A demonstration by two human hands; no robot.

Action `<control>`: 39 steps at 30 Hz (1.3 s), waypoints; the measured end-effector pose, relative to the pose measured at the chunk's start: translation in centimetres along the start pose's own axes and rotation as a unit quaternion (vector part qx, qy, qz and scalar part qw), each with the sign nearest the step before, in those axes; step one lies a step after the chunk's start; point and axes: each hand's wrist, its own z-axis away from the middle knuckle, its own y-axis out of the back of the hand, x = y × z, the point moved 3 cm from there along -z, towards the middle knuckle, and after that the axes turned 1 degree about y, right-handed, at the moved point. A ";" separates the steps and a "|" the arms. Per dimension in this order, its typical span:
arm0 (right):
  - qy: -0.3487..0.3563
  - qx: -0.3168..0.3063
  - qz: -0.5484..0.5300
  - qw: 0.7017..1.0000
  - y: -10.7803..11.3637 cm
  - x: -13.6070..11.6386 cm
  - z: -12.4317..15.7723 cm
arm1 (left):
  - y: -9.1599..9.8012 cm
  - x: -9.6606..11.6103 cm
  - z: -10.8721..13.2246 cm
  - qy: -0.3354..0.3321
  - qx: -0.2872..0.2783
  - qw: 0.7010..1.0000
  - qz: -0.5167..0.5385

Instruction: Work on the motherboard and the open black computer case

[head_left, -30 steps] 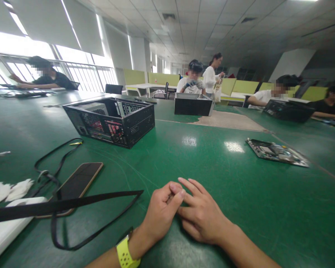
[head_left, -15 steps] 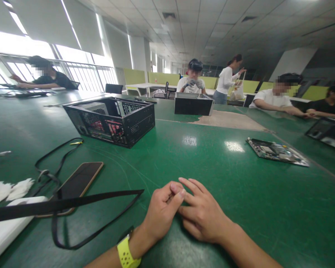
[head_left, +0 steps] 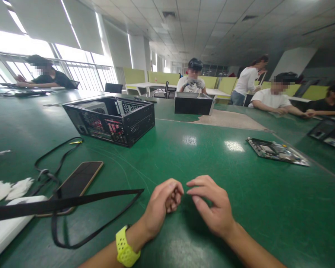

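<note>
My left hand (head_left: 160,206) rests on the green table (head_left: 184,156) with its fingers curled in; a yellow watch band (head_left: 124,250) is on that wrist. My right hand (head_left: 213,206) hovers just right of it, fingers bent and apart, holding nothing. The fingertips of the two hands nearly meet. A black strap (head_left: 67,203) lies to the left of my left hand, over a phone (head_left: 78,182) that lies face up.
An open black computer case (head_left: 111,119) stands at mid left, a motherboard (head_left: 276,152) lies at right. White gloves (head_left: 8,190) and a black cable (head_left: 56,156) lie at left. A second case (head_left: 194,104) stands farther back. Several other people sit or stand around the tables.
My right hand has lifted off my left hand and curled its fingers; the left fingers have closed. The standing person in white walked to the right.
</note>
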 end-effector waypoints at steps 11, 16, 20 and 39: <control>-0.360 0.143 -0.480 0.787 -0.4 2.0 -0.4 | -0.5 0.0 0.1 0.068 -0.052 0.974 0.208; -0.384 0.117 -0.515 0.757 -0.6 1.9 -0.5 | -0.5 0.0 0.2 0.060 -0.055 0.980 0.184; -0.385 0.101 -0.523 0.754 -0.7 1.9 -0.4 | -0.5 0.0 0.0 0.049 -0.049 0.986 0.148; -0.405 0.021 -0.425 0.809 -1.4 2.5 0.4 | 0.2 -0.6 -0.5 0.045 0.016 0.995 0.091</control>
